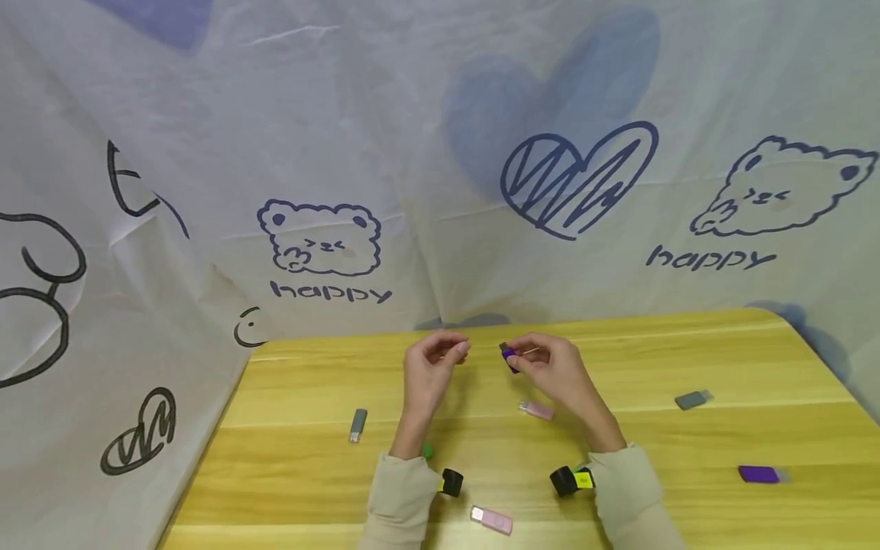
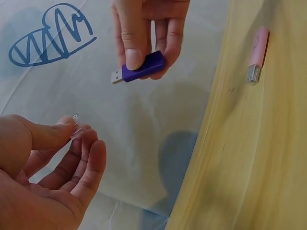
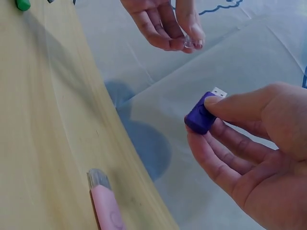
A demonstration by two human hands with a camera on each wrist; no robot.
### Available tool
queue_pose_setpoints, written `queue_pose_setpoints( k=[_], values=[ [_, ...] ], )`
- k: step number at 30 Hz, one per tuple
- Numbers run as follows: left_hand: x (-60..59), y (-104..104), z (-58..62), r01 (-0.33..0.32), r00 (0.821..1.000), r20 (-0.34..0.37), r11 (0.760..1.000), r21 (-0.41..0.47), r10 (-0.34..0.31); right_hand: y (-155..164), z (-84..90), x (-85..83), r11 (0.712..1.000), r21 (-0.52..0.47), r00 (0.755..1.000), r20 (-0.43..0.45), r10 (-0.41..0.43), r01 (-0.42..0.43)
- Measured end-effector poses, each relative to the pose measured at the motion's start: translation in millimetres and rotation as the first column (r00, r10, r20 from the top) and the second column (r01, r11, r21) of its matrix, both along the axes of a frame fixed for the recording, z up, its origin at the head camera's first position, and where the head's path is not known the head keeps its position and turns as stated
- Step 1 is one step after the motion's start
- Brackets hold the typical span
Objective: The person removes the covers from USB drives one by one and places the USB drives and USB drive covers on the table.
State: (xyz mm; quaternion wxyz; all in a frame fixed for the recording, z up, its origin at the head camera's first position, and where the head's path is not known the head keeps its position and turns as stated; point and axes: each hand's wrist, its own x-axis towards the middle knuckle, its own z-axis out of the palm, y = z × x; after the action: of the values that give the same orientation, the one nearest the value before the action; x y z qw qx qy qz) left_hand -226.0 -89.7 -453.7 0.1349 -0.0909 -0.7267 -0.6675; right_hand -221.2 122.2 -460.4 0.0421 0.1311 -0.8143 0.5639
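My right hand (image 1: 543, 365) pinches a purple USB stick (image 2: 143, 67) between thumb and fingers, its metal plug bare and pointing toward my left hand; the stick also shows in the right wrist view (image 3: 201, 114). My left hand (image 1: 433, 359) pinches a small clear cap (image 2: 76, 128) between thumb and fingertips, a short gap away from the plug. The clear cap (image 3: 190, 43) is faint in the right wrist view. Both hands hover above the far edge of the yellow wooden table (image 1: 619, 443).
Other sticks lie on the table: a pink stick (image 1: 536, 410) under my right hand, a second pink stick (image 1: 492, 519) near the front, a grey stick (image 1: 357, 425) left, a grey stick (image 1: 691, 399) and a purple stick (image 1: 761, 474) right. A printed cloth (image 1: 440, 153) hangs behind.
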Motion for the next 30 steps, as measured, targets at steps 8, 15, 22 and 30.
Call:
queue_pose_setpoints(
  k=[8, 15, 22, 30],
  values=[
    [-1.6, -1, -2.1, 0.007, 1.000, 0.008, 1.000, -0.011, -0.007, 14, -11.3, -14.5, 0.998, -0.027, 0.998, 0.023, -0.053, 0.053],
    [-3.0, 1, -4.3, 0.002, 1.000, 0.025, 1.000, 0.005, -0.002, 18, -20.1, -35.8, 0.993, 0.044, 0.991, 0.079, -0.109, 0.106],
    [1.6, 3, -0.6, -0.002, 0.998, 0.067, 0.999, -0.043, 0.004, 9, -28.6, -54.8, 0.988, 0.113, 0.975, 0.183, -0.124, 0.104],
    [19.5, 6, 25.3, 0.014, 0.999, 0.050, 0.994, -0.105, -0.009, 2, -28.2, -64.3, 0.947, 0.300, 0.957, 0.219, -0.189, 0.119]
  ],
)
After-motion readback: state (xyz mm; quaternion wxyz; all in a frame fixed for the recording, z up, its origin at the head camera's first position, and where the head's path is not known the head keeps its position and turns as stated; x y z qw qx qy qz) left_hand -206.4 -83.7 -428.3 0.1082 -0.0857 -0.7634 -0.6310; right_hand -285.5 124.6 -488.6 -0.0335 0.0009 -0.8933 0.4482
